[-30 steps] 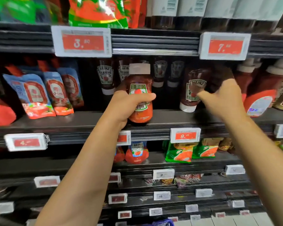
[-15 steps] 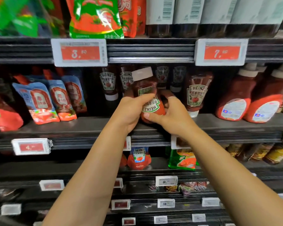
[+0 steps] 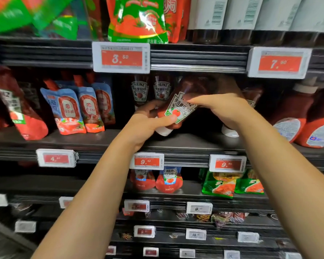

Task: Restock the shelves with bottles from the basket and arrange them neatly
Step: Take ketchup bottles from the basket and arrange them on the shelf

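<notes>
- the left hand (image 3: 148, 126) grips the dark red plastic ketchup bottle (image 3: 178, 107) near its white cap, tilted above the black metal shelf (image 3: 195, 143).
- the right hand (image 3: 224, 109) holds its upper body.
- best to stand it cap-down, label forward, in line with the 2 bottles behind.

Supermarket aisle: tiered dark shelves (image 3: 185, 144), red electronic price tags (image 3: 121, 57), rows of ketchup bottles (image 3: 141, 90), sauce pouches (image 3: 67, 109).
</notes>
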`<act>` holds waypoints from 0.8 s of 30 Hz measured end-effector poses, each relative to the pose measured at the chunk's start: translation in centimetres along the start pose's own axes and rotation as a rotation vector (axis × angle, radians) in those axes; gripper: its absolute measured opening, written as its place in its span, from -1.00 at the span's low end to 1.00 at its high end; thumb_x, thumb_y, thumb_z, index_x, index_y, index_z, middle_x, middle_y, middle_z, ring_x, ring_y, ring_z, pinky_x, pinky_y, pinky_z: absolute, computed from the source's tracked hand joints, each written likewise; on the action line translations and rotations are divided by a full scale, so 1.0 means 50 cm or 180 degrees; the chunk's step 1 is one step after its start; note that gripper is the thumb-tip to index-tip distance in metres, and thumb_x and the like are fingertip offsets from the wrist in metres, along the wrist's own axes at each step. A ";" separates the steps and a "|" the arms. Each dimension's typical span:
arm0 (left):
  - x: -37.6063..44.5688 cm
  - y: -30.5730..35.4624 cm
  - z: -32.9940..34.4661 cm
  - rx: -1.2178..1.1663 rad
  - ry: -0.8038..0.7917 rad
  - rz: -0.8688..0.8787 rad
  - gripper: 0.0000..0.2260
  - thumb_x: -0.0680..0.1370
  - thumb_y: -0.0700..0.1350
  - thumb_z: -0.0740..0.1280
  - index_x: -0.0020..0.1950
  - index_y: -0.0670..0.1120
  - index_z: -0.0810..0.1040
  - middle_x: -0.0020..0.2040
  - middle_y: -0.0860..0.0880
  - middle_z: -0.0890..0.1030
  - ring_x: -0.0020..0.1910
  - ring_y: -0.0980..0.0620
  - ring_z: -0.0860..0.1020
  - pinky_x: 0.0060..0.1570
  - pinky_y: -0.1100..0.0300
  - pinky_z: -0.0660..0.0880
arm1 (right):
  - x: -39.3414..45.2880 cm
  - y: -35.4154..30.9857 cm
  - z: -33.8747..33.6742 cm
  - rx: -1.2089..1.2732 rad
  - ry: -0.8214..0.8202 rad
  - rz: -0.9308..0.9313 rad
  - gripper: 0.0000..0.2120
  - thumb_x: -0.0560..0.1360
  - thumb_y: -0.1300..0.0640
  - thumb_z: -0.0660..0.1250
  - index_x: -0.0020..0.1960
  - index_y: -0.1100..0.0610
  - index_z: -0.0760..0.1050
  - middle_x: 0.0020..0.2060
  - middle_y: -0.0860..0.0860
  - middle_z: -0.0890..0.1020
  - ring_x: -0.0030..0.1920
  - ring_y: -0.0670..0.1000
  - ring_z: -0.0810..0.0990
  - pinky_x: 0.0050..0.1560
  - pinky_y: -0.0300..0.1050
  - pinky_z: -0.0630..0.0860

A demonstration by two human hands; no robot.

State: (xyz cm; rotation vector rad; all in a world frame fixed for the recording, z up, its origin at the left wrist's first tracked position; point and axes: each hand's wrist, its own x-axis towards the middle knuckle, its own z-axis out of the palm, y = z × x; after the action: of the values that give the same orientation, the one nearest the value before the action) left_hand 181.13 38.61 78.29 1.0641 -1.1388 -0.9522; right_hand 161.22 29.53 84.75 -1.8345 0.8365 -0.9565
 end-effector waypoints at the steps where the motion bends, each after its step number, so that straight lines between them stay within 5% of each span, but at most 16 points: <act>1: 0.002 -0.002 0.001 0.0064 -0.0083 -0.0015 -0.53 0.40 -0.13 0.58 0.28 -0.11 0.56 0.15 -0.14 0.70 0.12 -0.21 0.68 0.20 0.00 0.58 | 0.007 0.002 0.006 -0.0083 0.0152 0.0098 -0.44 0.07 -0.22 0.58 0.02 -0.02 0.70 -0.08 -0.14 0.73 -0.06 -0.20 0.70 0.03 -0.24 0.62; 3: 0.006 -0.004 0.002 0.0234 -0.0221 -0.0062 -0.63 0.47 -0.12 0.53 0.25 -0.04 0.58 0.14 -0.07 0.72 0.11 -0.11 0.70 0.14 0.14 0.60 | 0.012 0.003 0.020 -0.0221 0.0325 0.0359 -0.44 0.23 -0.20 0.56 0.14 0.05 0.67 0.01 -0.10 0.70 -0.04 -0.16 0.68 -0.06 -0.27 0.59; 6: 0.012 -0.004 0.002 0.0720 -0.0245 -0.0143 -0.64 0.48 -0.04 0.54 0.26 0.06 0.60 0.13 0.07 0.72 0.15 0.09 0.67 0.21 0.11 0.57 | 0.015 -0.001 0.039 0.0159 0.0404 -0.0272 -0.43 0.26 0.01 0.68 0.22 0.11 0.64 0.12 0.04 0.71 0.16 0.06 0.69 0.20 0.06 0.61; 9: 0.016 -0.011 0.006 0.0874 -0.0258 -0.0140 -0.66 0.49 -0.07 0.55 0.24 0.06 0.62 0.11 0.11 0.72 0.13 0.14 0.67 0.17 0.21 0.57 | 0.011 -0.001 0.048 0.0242 0.0395 -0.0562 -0.43 0.27 0.19 0.69 0.24 0.18 0.61 0.10 0.06 0.72 0.15 0.03 0.70 0.24 0.12 0.60; 13: 0.021 -0.021 0.006 0.1011 -0.0171 -0.0062 -0.65 0.48 -0.09 0.55 0.25 0.03 0.63 0.11 0.11 0.72 0.15 0.12 0.66 0.27 0.10 0.53 | 0.019 0.010 0.051 0.0073 0.0358 -0.0509 -0.40 0.18 0.10 0.71 0.17 -0.01 0.59 0.08 0.00 0.73 0.12 -0.03 0.70 0.19 0.09 0.63; 17: 0.021 -0.024 0.006 0.1076 -0.0145 -0.0022 -0.63 0.47 -0.11 0.56 0.26 0.02 0.62 0.13 0.08 0.71 0.16 0.09 0.66 0.31 0.03 0.52 | 0.012 0.019 0.061 -0.0074 0.0398 -0.0537 -0.39 0.20 0.04 0.70 0.20 -0.10 0.56 0.11 -0.06 0.71 0.12 -0.11 0.69 0.18 0.01 0.64; 21: 0.018 -0.023 0.007 0.1071 -0.0175 0.0012 -0.60 0.48 -0.13 0.55 0.30 0.01 0.60 0.14 0.09 0.71 0.15 0.13 0.66 0.22 0.20 0.55 | -0.014 0.054 0.066 -0.0241 0.0363 -0.0357 -0.31 0.27 0.01 0.69 0.33 0.01 0.52 0.11 -0.08 0.70 0.08 -0.14 0.69 0.08 -0.14 0.66; 24: 0.017 -0.016 0.008 0.1408 -0.0136 -0.0021 -0.61 0.46 -0.04 0.56 0.27 0.07 0.62 0.10 0.14 0.71 0.10 0.19 0.65 0.15 0.26 0.53 | -0.033 0.082 0.076 -0.0324 0.0304 -0.0216 -0.43 0.32 -0.02 0.66 0.26 0.01 0.55 -0.01 -0.15 0.71 -0.05 -0.29 0.67 -0.09 -0.44 0.55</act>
State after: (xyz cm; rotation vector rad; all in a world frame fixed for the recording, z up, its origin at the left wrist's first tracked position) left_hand 180.82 37.55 77.73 1.4049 -1.4212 -0.7456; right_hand 163.08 30.79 79.39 -1.9270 0.9005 -1.0688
